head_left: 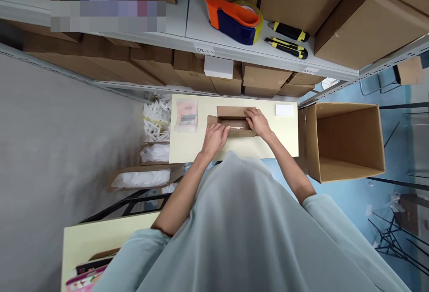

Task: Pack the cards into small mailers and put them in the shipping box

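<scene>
A small open cardboard box (234,112) rests on the pale yellow table (234,147), its back flap raised and clear tape visible inside. My left hand (215,139) is closed on the box's left end, fingers curled over the flap there. At the opposite end, my right hand (258,123) grips the right edge with thumb and fingers. A clear, pinkish packet (187,116) lies on the table to the left of the box. Toward the right end is a small white rectangular item (284,110).
Above the table, a grey shelf (197,23) holds an orange-and-blue tape dispenser (234,20), two yellow-and-black utility knives (288,40) and several cartons. A large open carton (348,142) stands right of the table. Boxes with white packing material (144,178) are on the left.
</scene>
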Available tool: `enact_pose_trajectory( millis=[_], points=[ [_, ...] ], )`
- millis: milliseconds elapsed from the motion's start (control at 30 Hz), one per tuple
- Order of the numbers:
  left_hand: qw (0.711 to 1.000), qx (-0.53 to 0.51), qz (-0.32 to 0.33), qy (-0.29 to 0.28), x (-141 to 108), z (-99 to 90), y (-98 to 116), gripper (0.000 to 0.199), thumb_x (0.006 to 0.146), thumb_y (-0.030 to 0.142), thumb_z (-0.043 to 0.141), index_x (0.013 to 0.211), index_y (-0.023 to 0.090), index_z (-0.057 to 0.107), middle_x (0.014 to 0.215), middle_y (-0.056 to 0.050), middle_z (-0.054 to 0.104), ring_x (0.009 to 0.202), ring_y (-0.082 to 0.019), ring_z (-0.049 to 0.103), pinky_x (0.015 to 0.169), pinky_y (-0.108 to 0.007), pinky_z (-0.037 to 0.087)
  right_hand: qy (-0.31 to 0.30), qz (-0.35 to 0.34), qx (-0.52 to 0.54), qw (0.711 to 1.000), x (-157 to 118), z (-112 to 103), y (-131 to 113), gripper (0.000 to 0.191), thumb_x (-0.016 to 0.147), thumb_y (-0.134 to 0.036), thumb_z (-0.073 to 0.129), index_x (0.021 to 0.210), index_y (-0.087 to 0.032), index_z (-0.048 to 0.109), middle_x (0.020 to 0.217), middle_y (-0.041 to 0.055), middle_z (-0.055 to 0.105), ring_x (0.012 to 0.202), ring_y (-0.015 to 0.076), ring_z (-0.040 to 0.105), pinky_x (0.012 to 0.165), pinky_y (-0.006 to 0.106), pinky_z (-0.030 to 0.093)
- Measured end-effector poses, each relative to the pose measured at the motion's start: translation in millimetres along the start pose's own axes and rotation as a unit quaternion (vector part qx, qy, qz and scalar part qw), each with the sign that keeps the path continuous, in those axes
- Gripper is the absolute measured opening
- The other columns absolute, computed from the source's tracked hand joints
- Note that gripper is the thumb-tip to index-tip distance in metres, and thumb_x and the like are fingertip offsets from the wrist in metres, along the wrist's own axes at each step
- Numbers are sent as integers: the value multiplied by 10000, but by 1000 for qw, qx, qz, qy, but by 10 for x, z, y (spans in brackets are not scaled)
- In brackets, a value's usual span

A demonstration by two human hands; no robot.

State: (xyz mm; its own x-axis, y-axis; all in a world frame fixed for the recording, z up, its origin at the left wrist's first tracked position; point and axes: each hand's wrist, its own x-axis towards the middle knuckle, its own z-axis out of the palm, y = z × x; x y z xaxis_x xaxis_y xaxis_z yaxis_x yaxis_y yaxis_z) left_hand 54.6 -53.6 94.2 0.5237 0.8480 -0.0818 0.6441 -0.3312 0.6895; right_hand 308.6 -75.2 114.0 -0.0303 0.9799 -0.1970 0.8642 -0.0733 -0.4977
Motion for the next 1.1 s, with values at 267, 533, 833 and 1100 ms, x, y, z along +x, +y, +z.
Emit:
enact_pose_trajectory(
  millis=[267, 533, 833, 1100],
  points=[
    [997, 36, 56, -39, -313, 155, -290, 139, 923, 240, 738, 1057, 243, 775, 1290, -129, 735, 1384, -373, 607, 1309, -617, 388, -106, 26, -169, 980, 258, 84, 26, 418, 1103, -77, 416, 1311, -168, 766, 1369, 137, 782, 1275, 295, 655, 1133, 420, 484],
    [997, 65, 44, 1, -265, 486, -484, 339, 1048, 129, 464, 1106, 234, 782, 1068, -121, 733, 1123, -322, 661, 1326, -609, 346, -106, 40, -246, 963, 276, 248, -28, 460, 986, 55, 467, 1332, -130, 708, 1232, 175, 795, 1178, 293, 687, 1074, 376, 466],
    [996, -25, 81, -10, -327, 356, -495, 221, 1012, 137, 598, 1091, 227, 784, 1123, -119, 748, 1208, -317, 644, 1211, -543, 489, -62, 83, -199, 975, 141, 168, -251, 407, 1069, -70, 427, 1296, -142, 757, 1293, 189, 799, 1276, 341, 656, 1139, 470, 475],
    [978, -73, -124, 149, -119, -515, -1453, 254, 1043, 247, 624, 1251, 207, 764, 1306, -139, 744, 1257, -293, 696, 1101, -416, 574, 29, -4, 89, 996, 529, 739, -1465, 384, 1136, -256, 456, 1394, -168, 727, 1444, 150, 740, 1377, 288, 672, 1240, 455, 503]
  ],
)
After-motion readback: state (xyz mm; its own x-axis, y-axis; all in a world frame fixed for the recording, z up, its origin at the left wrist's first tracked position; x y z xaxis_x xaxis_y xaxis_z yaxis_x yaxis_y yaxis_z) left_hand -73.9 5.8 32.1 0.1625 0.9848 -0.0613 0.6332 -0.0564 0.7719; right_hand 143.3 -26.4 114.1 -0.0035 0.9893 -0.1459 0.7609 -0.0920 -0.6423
